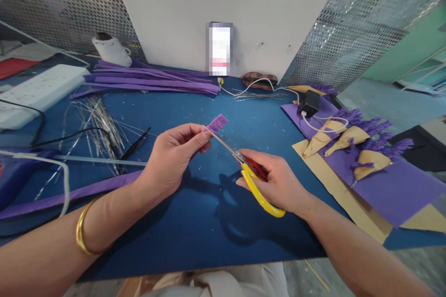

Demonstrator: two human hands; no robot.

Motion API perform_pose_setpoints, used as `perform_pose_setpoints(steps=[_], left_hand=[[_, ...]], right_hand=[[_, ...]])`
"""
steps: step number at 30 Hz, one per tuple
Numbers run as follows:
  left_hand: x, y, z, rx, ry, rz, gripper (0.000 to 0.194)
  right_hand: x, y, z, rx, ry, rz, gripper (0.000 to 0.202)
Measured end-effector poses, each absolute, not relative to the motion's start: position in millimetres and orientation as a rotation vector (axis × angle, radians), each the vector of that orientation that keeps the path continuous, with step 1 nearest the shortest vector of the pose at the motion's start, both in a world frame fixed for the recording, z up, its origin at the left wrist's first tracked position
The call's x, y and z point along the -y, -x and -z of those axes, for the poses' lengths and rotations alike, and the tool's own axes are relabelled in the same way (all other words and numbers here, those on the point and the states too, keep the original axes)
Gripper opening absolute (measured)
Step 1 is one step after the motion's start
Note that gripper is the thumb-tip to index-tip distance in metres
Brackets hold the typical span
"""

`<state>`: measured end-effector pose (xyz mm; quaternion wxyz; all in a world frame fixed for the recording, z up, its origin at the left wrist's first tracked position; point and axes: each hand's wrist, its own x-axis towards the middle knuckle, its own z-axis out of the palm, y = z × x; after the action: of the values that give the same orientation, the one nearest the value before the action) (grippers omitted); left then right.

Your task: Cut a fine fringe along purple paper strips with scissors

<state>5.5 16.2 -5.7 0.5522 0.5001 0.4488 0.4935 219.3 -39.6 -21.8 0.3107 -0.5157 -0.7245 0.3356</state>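
Note:
Between the thumb and fingers of my left hand (176, 153) is pinched a purple paper strip (219, 123), its far end cut into a fine fringe. My right hand (275, 176) grips scissors (263, 195) with one yellow and one red handle loop. Their blades reach up and left to the strip, right by my left fingertips. Whether the blades are apart or together is hard to make out. A long purple strip (101, 185) lies on the blue table under my left forearm.
Purple strips (153, 79) lie along the back, near a white mug (111, 48) and a lit phone (220, 48). Thin wires (104, 125), a glue gun (17, 171) and a power strip (42, 93) are at left. Wrapped purple flowers (348, 139) rest on purple paper (400, 185) at right.

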Motion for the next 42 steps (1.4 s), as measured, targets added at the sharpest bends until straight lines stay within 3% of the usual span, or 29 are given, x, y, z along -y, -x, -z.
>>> perform_pose_setpoints(steps=[9,42], left_hand=[[-16.1,-5.1,4.7,-1.029,-1.14,-1.177,0.015],[-17.8,-5.8,8.7,-1.006,-1.107,-1.151,0.015]], right_hand=[[40.9,-221.3,19.5,1.945,1.354,-0.902,0.033],[38.9,-220.4,19.0,1.96,1.339,-0.914,0.034]])
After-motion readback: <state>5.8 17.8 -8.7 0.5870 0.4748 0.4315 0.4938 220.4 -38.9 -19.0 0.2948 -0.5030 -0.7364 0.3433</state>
